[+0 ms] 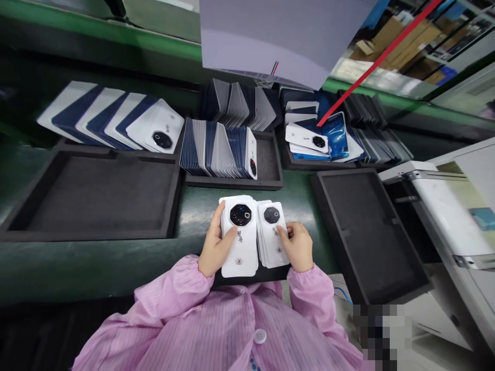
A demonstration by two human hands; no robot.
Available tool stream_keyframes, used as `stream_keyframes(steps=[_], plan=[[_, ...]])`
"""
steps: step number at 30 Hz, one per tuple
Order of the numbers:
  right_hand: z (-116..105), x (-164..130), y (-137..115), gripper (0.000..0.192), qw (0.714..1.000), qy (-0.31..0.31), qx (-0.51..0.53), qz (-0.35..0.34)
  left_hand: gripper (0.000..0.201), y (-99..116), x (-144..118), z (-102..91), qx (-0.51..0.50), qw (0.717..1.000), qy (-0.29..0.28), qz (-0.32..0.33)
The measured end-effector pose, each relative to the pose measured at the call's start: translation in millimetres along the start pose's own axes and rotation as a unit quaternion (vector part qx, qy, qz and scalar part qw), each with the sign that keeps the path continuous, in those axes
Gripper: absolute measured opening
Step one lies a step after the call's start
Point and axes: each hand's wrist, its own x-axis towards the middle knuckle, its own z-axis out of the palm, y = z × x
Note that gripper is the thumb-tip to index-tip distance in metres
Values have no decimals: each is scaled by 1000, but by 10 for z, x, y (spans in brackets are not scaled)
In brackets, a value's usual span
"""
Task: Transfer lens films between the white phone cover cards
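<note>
My left hand [215,248] is closed around a stack of white phone back covers [240,252], its thumb lying on the top one below the dark camera area. Close beside it, my right hand [300,248] grips a second, slightly fanned stack of white phone back covers [275,257] by the right edge, thumb on top. Both stacks are above the front of the green bench, with cameras at the far end and small dark lettering below. The fingers under each stack are hidden.
Black foam trays lie left [170,219] and right [323,188]. Behind stand rows of white and blue covers [154,126], a middle tray [276,170] of tightly lined-up covers [216,149], and loose covers [305,136] at back right. A pale sheet [270,36] hangs above; a red strip [371,69] slants down.
</note>
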Motion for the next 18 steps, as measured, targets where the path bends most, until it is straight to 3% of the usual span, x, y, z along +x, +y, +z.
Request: stream_keyframes(steps=[2, 4, 8, 11, 14, 18], plan=[[-4, 17, -66, 26, 997, 47, -26, -49, 66, -6, -3, 0, 4, 1000, -1, 1], [-75, 73, -213, 24, 993, 63, 12, -100, 65, -10, -10, 6, 6, 1000, -7, -2], [-249, 232, -676, 11, 968, 3, 137, -208, 64, -9, -29, 21, 34, 999, -17, 19], [-261, 362, -976, 8, 950, -48, 133, -278, 62, -10, -31, 17, 71, 996, -19, 52], [-215, 486, -1116, 7, 945, -91, 113, -292, 60, -32, -30, 3, 104, 990, -23, 88], [-218, 601, -1143, 9, 946, -143, 125, -261, 61, -71, -40, -12, 155, 979, -30, 126]])
